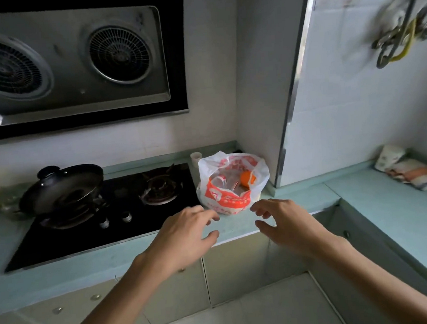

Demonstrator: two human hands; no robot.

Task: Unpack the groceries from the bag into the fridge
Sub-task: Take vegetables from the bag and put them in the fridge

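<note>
A white and orange plastic grocery bag (231,201) stands open on the pale green counter (239,227), in the corner right of the stove. Inside it I see an orange fruit (247,178) and clear packaging. My left hand (184,236) hovers over the counter edge just left of and in front of the bag, fingers relaxed and spread, holding nothing. My right hand (287,222) hovers at the same height just right of the bag's front, fingers loosely curved, empty. Neither hand touches the bag. No fridge is in view.
A black gas stove (115,219) lies left of the bag, with a lidded black wok (62,187) on its left burner. A small white cup (195,158) stands behind the bag. A range hood hangs above. Folded cloths (410,173) lie on the right counter.
</note>
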